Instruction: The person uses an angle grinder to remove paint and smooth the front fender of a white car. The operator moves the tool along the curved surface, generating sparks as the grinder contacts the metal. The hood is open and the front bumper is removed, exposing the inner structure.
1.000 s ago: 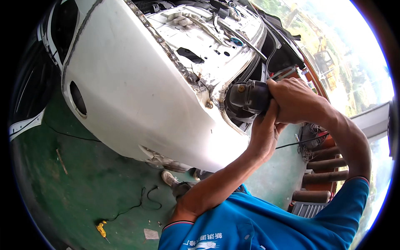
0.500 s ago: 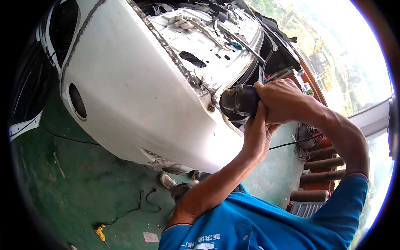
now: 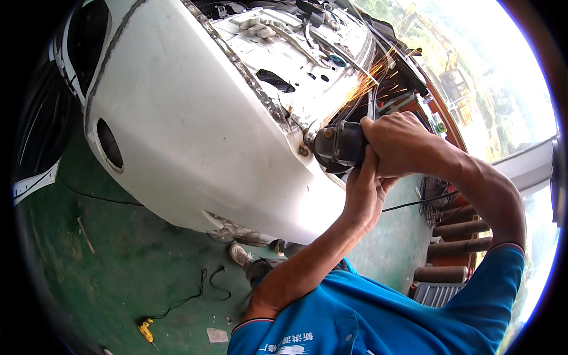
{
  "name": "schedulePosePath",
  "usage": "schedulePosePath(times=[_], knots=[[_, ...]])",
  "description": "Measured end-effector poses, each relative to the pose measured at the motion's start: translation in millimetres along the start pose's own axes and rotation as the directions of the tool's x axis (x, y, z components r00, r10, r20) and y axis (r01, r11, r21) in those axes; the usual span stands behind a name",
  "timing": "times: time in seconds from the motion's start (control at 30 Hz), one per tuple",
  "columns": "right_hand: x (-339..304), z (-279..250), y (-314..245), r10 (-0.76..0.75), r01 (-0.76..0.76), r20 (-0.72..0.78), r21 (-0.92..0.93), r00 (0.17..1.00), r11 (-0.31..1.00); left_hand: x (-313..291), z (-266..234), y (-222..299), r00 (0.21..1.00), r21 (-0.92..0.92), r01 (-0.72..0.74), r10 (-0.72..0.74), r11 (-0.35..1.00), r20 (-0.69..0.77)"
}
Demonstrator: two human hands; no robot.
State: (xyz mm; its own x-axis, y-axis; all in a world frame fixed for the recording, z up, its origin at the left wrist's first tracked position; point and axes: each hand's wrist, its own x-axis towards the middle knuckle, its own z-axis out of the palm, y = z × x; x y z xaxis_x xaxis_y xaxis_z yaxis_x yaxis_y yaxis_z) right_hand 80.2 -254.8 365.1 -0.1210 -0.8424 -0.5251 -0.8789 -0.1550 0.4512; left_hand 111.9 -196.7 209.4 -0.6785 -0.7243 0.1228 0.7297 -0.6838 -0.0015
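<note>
From the head camera, both hands grip a dark grinder (image 3: 338, 145) pressed to the ragged seam of a white car body (image 3: 195, 130); the right hand (image 3: 405, 145) wraps over its top, the left hand (image 3: 364, 192) cups it from below, fingers closed around the housing; orange sparks (image 3: 378, 65) now fly up toward the engine bay, where a moment ago there were none, so by my reading the disc has only just started to bite the metal; a black cable (image 3: 189, 296) trails over the green floor (image 3: 100, 266).
</note>
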Motion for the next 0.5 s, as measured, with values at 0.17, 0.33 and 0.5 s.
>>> schedulePosePath(times=[0.17,0.33,0.5], knots=[[0,11,4,-0.041,0.042,-0.051,0.02,0.998,0.999,-2,-1,-4,1.0,-0.006,-0.009,0.009,1.0,-0.002],[-2,18,7,-0.037,0.042,-0.132,0.03,0.99,0.999,1,-9,-3,1.0,0.032,0.004,-0.004,0.999,0.006],[-9,38,14,-0.036,0.049,-0.161,0.08,0.986,0.996,-2,-15,-14,0.999,0.047,0.021,-0.019,0.999,-0.035]])
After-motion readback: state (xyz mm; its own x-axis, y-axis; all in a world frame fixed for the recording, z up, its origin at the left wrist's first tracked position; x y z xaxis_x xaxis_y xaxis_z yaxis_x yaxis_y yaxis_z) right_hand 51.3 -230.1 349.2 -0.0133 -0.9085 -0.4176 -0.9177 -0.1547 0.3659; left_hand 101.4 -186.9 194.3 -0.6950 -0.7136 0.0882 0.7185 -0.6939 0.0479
